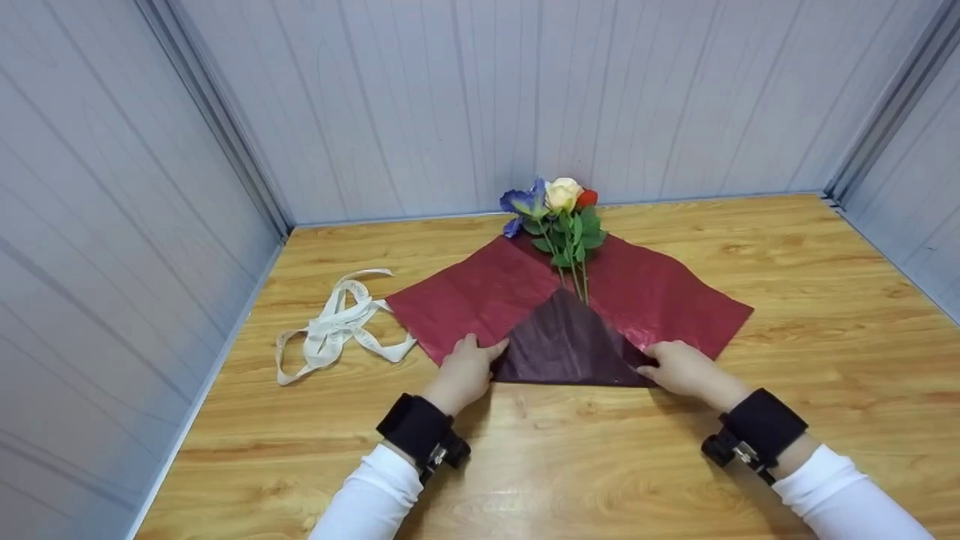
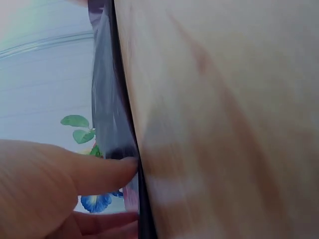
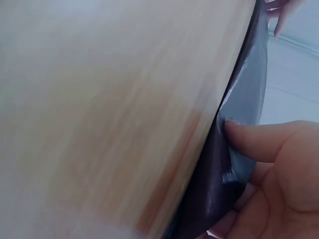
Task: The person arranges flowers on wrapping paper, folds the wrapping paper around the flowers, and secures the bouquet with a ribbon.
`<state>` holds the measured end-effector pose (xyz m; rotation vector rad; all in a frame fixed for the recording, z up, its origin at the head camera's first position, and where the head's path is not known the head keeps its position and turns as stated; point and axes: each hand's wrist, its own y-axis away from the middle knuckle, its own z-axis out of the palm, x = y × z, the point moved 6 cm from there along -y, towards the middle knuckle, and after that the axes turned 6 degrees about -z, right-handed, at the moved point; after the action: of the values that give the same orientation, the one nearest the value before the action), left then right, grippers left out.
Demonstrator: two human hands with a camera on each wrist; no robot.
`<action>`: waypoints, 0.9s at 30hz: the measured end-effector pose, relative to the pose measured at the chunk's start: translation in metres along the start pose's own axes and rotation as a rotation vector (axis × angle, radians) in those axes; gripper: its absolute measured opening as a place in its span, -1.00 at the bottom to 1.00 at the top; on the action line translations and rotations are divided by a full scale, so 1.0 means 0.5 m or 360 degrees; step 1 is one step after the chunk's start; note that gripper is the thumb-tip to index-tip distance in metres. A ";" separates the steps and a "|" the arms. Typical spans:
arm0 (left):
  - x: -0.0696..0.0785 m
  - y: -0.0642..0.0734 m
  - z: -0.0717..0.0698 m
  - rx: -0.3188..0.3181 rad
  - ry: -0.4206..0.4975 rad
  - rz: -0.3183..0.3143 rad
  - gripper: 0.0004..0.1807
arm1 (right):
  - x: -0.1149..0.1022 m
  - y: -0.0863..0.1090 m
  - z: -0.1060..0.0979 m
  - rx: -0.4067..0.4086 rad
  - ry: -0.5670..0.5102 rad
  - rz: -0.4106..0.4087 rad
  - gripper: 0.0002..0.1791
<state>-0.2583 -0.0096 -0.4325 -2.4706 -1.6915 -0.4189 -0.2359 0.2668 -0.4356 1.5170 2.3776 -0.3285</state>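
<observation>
Pale plank-patterned walls (image 1: pixel 390 112) enclose a wood-grain table (image 1: pixel 570 465).
White printed ribbon (image 1: pixel 330 326) lies loosely looped at left; the left hand (image 1: pixel 465 371) pinches the left corner of a dark folded flap (image 1: pixel 559 345) on burgundy wrapping paper (image 1: pixel 465 296) lying mid-table; a blue iris (image 1: pixel 521 202), a cream rose (image 1: pixel 564 193) and a red flower (image 1: pixel 587 198) lie with blooms past the far edge, stems (image 1: pixel 576 279) running under the flap; the right hand (image 1: pixel 686 367) pinches its opposite corner.
</observation>
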 end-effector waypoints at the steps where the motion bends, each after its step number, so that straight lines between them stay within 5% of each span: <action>1: 0.002 0.001 0.003 -0.0027 -0.0042 -0.0005 -0.47 | 0.000 0.000 0.001 0.0000 0.0010 0.0010 -0.76; 6: 0.031 0.012 0.023 -0.0206 -0.0254 0.0132 -0.57 | -0.003 -0.001 0.001 -0.0009 0.0054 0.0040 -0.79; 9: 0.045 0.022 0.037 -0.0368 -0.0205 0.0189 -0.48 | -0.003 -0.002 -0.001 -0.0017 0.0068 0.0065 -0.81; 13: 0.045 0.036 0.048 -0.0545 -0.0139 0.0051 -0.24 | -0.003 -0.003 -0.002 -0.0023 0.0083 0.0090 -0.79; 21: 0.042 0.060 0.044 -0.0663 -0.0217 -0.0200 -0.04 | -0.003 -0.002 -0.004 -0.0008 0.0040 0.0172 -0.78; 24: 0.041 0.063 0.042 -0.0658 -0.0250 -0.0222 0.00 | -0.006 -0.004 -0.017 0.0143 0.0025 0.0257 -0.63; 27: 0.041 0.065 0.039 -0.0645 -0.0289 -0.0231 0.02 | -0.035 -0.014 -0.028 0.0372 0.0036 0.0179 -0.52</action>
<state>-0.2182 0.0018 -0.4433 -2.7420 -2.0433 -0.6260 -0.2370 0.2543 -0.4159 1.7564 2.3256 -0.5830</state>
